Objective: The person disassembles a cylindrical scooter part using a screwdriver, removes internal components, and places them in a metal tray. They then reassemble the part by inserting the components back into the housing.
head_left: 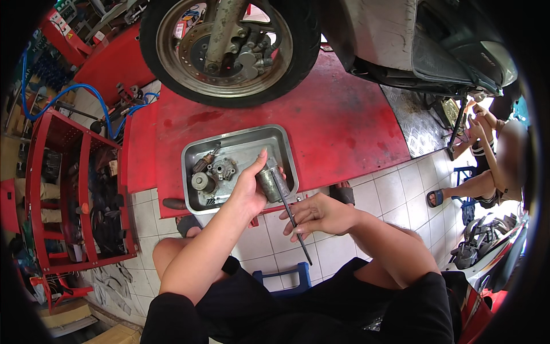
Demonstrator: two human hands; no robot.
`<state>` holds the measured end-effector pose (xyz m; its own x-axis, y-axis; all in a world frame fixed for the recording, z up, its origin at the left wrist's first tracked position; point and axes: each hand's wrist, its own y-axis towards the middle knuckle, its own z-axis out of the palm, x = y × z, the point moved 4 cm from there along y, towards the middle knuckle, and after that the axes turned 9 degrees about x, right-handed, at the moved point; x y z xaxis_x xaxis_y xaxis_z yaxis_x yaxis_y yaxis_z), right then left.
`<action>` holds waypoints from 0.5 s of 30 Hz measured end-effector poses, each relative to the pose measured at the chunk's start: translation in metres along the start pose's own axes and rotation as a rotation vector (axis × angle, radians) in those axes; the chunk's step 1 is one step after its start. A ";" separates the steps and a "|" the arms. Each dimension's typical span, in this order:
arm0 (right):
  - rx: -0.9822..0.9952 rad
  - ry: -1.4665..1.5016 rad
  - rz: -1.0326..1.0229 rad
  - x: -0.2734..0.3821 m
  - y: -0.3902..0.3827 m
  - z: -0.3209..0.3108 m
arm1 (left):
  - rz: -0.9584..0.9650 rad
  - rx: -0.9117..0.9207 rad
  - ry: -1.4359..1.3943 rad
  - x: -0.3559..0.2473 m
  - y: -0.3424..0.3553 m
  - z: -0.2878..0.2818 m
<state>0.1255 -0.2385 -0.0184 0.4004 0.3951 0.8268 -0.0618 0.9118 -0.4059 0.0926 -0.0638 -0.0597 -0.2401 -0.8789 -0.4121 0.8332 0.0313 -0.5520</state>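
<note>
Left hand (250, 192): half curled, thumb on one side and fingers on the other, closed round a grey metal cylinder (268, 182), held tilted over the tray's near right corner. Right hand (321, 215): loosely bent, thumb and fingers pinching a thin dark rod (302, 243); its upper end overlaps the cylinder, contact unclear. Tray (252, 148): steel, beneath and beyond the left hand, on a red tabletop (344, 120). Contents, left of that hand: round housing (222, 168), capped canister (202, 182). Wheel (197, 57): beyond both hands.
</note>
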 end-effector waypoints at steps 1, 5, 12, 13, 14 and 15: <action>0.003 0.059 -0.030 -0.001 0.000 0.000 | -0.002 0.001 0.000 0.000 0.000 0.000; 0.010 -0.002 0.009 -0.007 0.004 -0.003 | -0.006 0.004 0.000 0.001 0.000 -0.001; -0.004 0.004 -0.013 -0.014 0.011 0.001 | -0.001 0.004 -0.005 0.000 -0.003 0.001; 0.021 0.077 -0.042 -0.014 0.011 0.002 | 0.000 0.003 -0.006 0.000 -0.003 0.001; 0.046 0.150 -0.072 -0.014 0.012 0.004 | 0.001 0.003 -0.007 0.000 -0.003 0.001; 0.043 0.134 -0.050 -0.013 0.012 0.004 | 0.003 0.002 -0.008 0.000 -0.003 0.001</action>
<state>0.1158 -0.2327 -0.0327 0.5223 0.3328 0.7851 -0.0764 0.9353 -0.3456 0.0904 -0.0646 -0.0573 -0.2338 -0.8825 -0.4080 0.8350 0.0328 -0.5493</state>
